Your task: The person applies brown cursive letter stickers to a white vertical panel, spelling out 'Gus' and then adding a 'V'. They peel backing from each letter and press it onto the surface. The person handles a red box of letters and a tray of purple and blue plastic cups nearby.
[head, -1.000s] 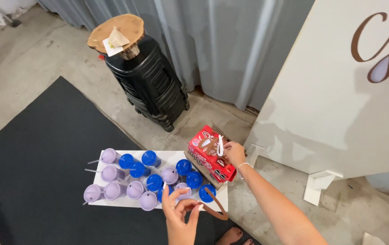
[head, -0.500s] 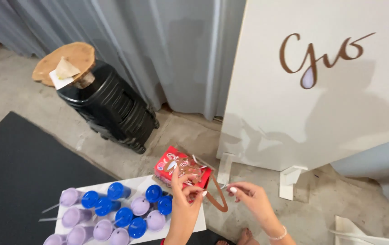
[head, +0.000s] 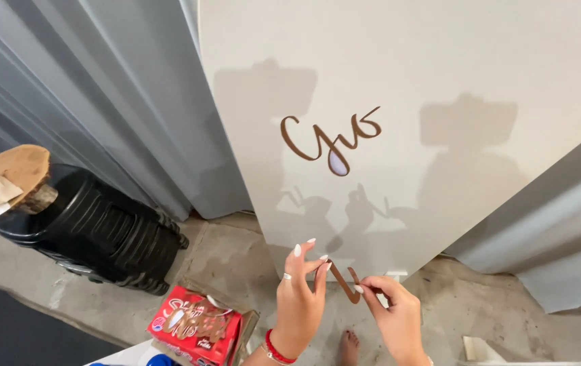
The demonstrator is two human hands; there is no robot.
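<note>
Thin brown cutout letter (head: 351, 286) pinched between left hand (head: 298, 301) and right hand (head: 393, 313), lower centre; likely light, brittle; support by both ends.

Both hands pinch a small brown cut-out letter (head: 348, 284): the left hand (head: 299, 298) at its upper end, the right hand (head: 392, 313) at its lower right. Behind stands a white board (head: 453, 81) (brown script lettering (head: 327, 134) already on it); a red box (head: 194, 327) lies below left.
</note>
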